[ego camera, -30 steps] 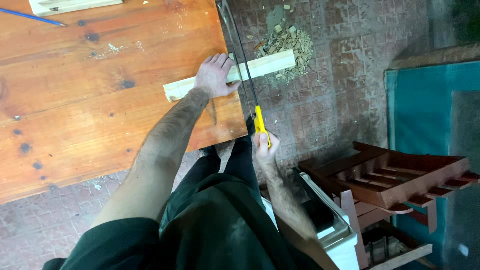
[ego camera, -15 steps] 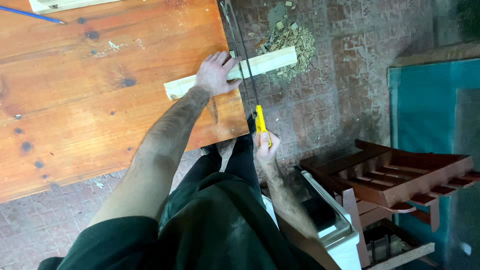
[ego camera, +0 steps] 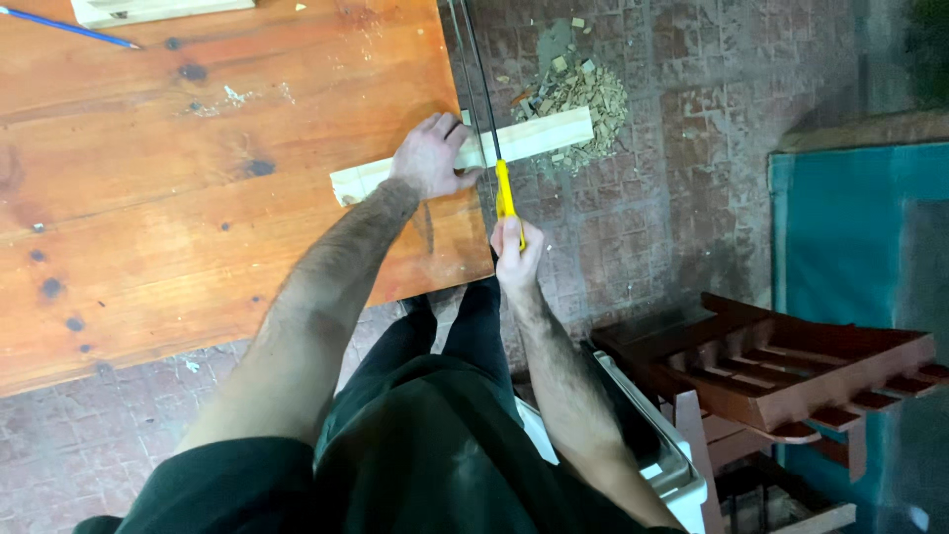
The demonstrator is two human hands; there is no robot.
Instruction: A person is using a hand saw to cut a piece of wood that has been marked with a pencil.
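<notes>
Head view: right hand, at frame centre, is gripping the yellow handle of a saw, fingers closed; left hand is pressing flat on a strip. The strip is lying crosswise to the blade, overhanging the table edge, above chips.

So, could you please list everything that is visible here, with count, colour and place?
table: one, reddish-brown wood, upper left
strip: one, pale wood, across the table's right edge, sticking out over the floor
saw: one, yellow handle, thin dark frame, across the strip
chips: one pile, tan, on the floor under the strip's end
pencil: one, blue, top left on table
block: one, pale, top edge of table
rack: one, dark red wood, lower right
left hand: pressing the strip down
right hand: gripping the saw handle
</notes>
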